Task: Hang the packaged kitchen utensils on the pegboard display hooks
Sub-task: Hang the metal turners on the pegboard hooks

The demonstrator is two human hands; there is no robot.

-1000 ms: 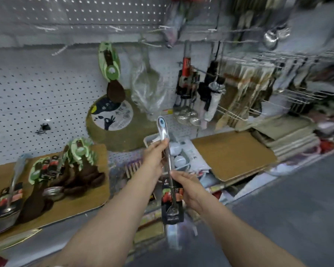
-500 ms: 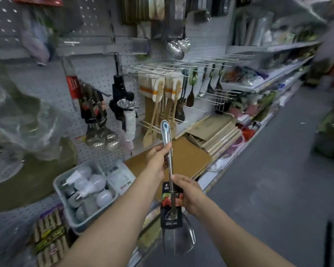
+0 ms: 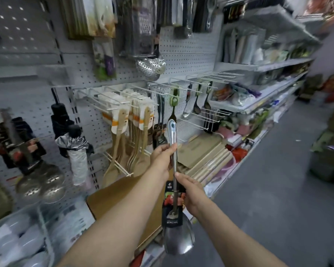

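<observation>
Steel spatula (image 3: 174, 189) is held upright in front of the pegboard (image 3: 189, 60), blade down, handle end with its hanging hole up. Upper handle is pinched by the left hand (image 3: 163, 160), thumb and fingers curled round the shaft just below the blue-tipped end. Lower shaft is gripped by the right hand (image 3: 191, 193), fingers wrapped at the top of the dark label card (image 3: 172, 205), which is fixed round the neck of the spatula. Blade is seen below both hands, over the shelf edge. Spatula is not on any hook; its top end is level with the lower row of display hooks (image 3: 199, 124) and apart from them, in the air.

Upper row of white wire hooks (image 3: 181, 84) is mounted on the pegboard above. Packaged wooden spatulas (image 3: 123, 135) are hung to the left of the held spatula. Dark ladles and spoons (image 3: 197, 105) are hung on hooks to the right, one with a green card. Perforated skimmer (image 3: 150, 67) is hung higher up. Folded umbrellas (image 3: 73, 145) and more skimmers (image 3: 41, 182) are hung at far left. Wooden boards (image 3: 204, 158) are stacked on the shelf below the hooks. Plastic bin (image 3: 52, 228) of white items is seen at lower left. Aisle floor (image 3: 268, 209) runs on the right, blurred.
</observation>
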